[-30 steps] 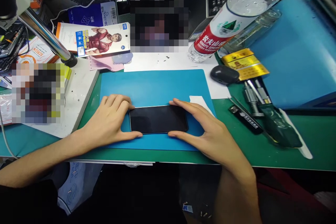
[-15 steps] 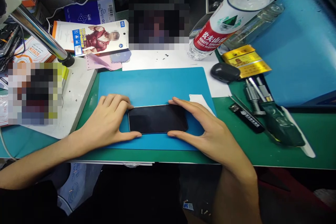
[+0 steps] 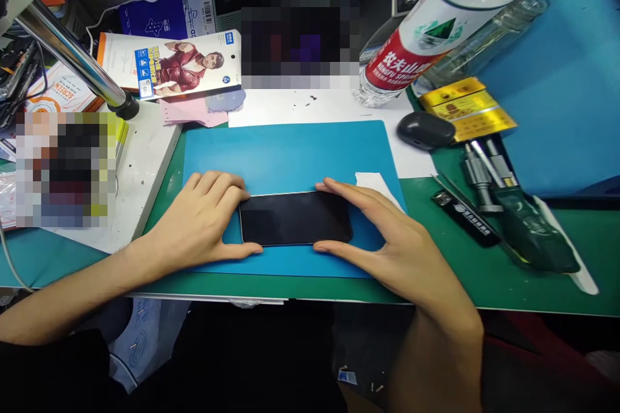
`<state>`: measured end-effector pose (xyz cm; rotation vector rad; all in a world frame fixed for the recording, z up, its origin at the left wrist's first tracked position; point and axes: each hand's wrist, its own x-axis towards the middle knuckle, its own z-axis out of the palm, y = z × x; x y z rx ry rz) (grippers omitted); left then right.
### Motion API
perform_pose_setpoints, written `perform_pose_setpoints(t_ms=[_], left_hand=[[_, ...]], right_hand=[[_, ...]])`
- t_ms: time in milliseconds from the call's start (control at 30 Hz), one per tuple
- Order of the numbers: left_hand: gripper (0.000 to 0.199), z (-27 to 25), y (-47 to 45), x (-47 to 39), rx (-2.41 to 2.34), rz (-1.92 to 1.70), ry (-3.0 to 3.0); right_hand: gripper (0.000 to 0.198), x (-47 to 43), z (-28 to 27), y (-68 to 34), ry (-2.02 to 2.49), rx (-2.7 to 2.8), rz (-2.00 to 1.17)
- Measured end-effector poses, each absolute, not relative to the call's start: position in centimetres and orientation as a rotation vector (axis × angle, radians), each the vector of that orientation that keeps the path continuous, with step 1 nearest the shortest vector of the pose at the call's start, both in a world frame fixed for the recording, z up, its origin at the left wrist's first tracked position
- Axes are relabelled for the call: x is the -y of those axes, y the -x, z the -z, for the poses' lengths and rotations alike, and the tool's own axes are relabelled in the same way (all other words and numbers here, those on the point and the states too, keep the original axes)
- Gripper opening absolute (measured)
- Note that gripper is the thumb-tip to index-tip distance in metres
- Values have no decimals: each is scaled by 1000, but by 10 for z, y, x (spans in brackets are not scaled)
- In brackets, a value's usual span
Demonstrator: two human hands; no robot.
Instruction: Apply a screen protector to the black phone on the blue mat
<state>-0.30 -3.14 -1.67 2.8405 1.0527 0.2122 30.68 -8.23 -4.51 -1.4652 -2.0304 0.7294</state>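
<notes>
A black smartphone [image 3: 296, 218] lies lengthwise across the blue mat [image 3: 290, 151], its dark screen facing up. My left hand [image 3: 213, 218] grips its left end, with the fingers on the far edge and the thumb along the near edge. At the other end, my right hand [image 3: 380, 232] spans the phone the same way, fingertips at the far edge and thumb at the near one. A white slip of paper [image 3: 375, 184] lies on the mat behind my right hand, partly covered by it.
To the right are a large water bottle [image 3: 416, 45], a black computer mouse [image 3: 426, 130], a gold packet [image 3: 472, 110], a black lighter [image 3: 465, 218] and a green pouch of tools [image 3: 535, 232]. At left stand a metal lamp post [image 3: 80, 61] and a white box [image 3: 169, 68].
The view has shifted slightly, so things at the right sit farther right. Both hands keep the same hold on the smartphone, which stays in place on the mat.
</notes>
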Motion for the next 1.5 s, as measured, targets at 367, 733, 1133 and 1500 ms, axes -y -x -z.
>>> perform_pose_setpoints(t_ms=[367, 733, 1133, 1500], left_hand=[[65, 16, 2, 32, -1011, -264, -2875], [64, 17, 2, 32, -1016, -278, -2894], [64, 15, 1, 32, -1029, -278, -2911], [64, 16, 1, 32, -1021, -298, -2897]], right_hand=[[73, 83, 46, -307, 1459, 2036, -711], [72, 83, 48, -307, 1452, 2053, -678], [68, 83, 49, -307, 1413, 2070, -641], [68, 85, 49, -305, 1411, 2063, -606]])
